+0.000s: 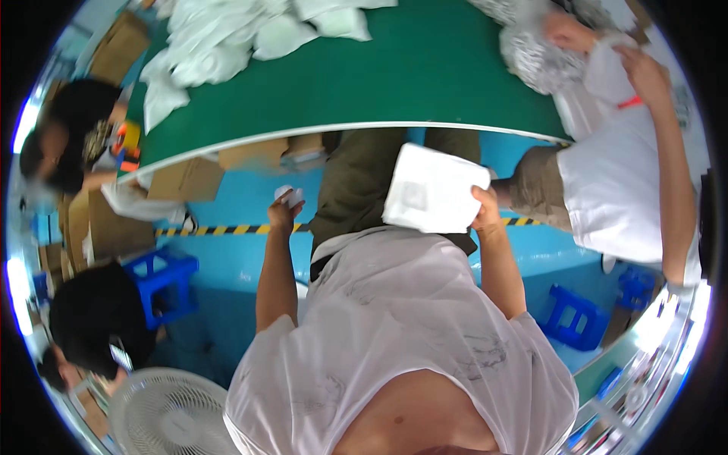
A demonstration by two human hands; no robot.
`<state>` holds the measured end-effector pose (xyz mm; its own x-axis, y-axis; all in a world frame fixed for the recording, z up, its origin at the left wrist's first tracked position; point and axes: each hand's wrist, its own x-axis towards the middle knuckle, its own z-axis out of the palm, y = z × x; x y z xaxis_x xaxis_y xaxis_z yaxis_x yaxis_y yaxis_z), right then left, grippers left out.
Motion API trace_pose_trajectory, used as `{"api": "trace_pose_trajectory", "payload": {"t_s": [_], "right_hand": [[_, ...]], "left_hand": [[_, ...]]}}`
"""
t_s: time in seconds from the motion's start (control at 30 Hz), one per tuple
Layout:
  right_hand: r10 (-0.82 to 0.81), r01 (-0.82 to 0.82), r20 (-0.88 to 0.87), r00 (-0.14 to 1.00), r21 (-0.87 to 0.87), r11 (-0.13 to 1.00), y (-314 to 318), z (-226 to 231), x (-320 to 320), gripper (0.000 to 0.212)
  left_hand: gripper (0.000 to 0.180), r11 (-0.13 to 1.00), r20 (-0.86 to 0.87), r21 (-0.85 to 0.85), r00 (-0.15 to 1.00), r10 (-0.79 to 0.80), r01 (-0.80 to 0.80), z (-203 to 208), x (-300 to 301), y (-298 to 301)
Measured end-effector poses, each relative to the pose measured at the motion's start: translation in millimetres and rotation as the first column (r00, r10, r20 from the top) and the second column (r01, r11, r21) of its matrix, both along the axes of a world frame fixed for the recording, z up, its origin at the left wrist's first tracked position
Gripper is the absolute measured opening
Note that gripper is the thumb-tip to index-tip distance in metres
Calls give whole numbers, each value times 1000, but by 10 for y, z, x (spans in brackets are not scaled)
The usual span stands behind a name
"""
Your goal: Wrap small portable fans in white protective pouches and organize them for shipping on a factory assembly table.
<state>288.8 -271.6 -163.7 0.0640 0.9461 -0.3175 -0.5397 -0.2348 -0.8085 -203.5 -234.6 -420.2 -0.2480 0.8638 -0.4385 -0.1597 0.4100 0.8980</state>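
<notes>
My right hand (486, 208) grips the right edge of a flat white package (440, 199), with the thumb on its face. A faint greyish square shows on the package, which I hold over my lap. Out to the left, my left hand (285, 213) is closed around a small white item (291, 196), too small to make out. Both hands are on my side of the green table (425, 83), apart from its edge.
White plastic bags (220, 38) lie piled on the table's far left. A person in a white shirt (618, 182) works at right, near silvery bags (531, 53). Others are at left. Blue stools (163, 280) and a fan (171, 421) stand behind me; cardboard boxes (186, 180) sit under the table.
</notes>
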Motion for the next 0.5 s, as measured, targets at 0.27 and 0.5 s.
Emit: {"api": "trace_pose_trajectory", "payload": {"t_s": [0.27, 0.5], "right_hand": [[146, -154, -89, 985, -95, 983, -138, -2, -37, 81], [-39, 27, -279, 959, -45, 999, -472, 28, -112, 81]], "left_hand": [[33, 709, -948, 249, 316, 39, 659, 866, 724, 1921], [34, 286, -973, 229, 228, 37, 930, 1422, 1868, 2524]]}}
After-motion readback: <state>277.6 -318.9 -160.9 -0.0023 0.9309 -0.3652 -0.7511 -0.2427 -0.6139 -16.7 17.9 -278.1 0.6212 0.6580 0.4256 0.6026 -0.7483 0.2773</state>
